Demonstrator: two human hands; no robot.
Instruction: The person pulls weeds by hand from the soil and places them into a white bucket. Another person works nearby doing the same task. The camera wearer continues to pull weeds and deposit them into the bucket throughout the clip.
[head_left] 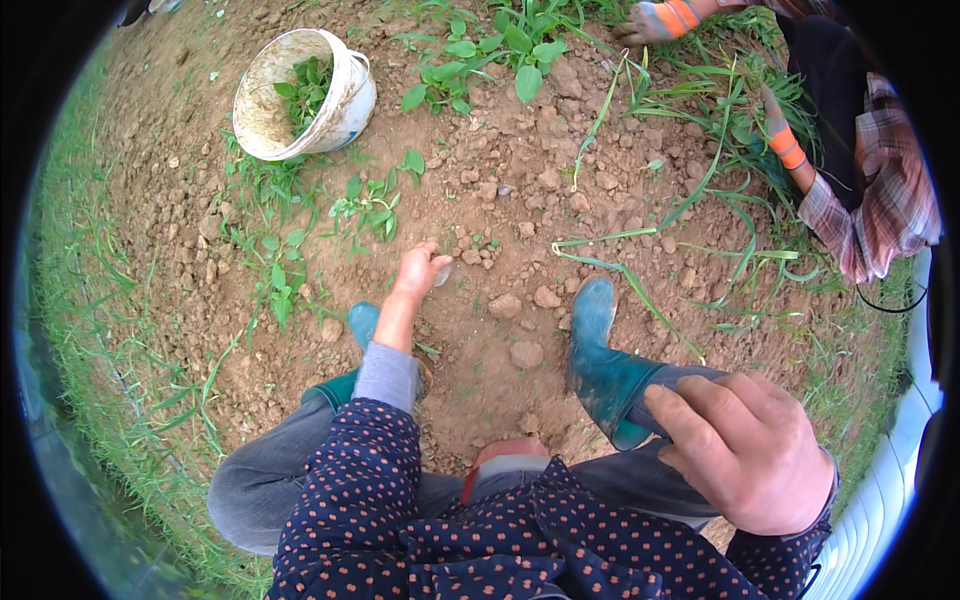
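My left hand (420, 268) reaches down over the bare soil (480, 390) between my boots, its fingers closed. A small pale thing (442, 275) shows at its fingertips; I cannot make out what it is. Low leafy green plants (370, 208) grow just beyond that hand. In front of my right knee, my right hand (745, 450) is curled with the fingers together and bent downward. Whatever it holds, if anything, is hidden under the fingers. My green rubber boots (598, 350) stand on either side of the soil patch.
A dirty white bucket (350, 100) with green leaves (305, 95) inside tilts at the far left. At right, another person works in orange-banded gloves (785, 145) among long-leaved plants (740, 100). Larger leafy plants (520, 50) stand at the back; clods (505, 306) lie around.
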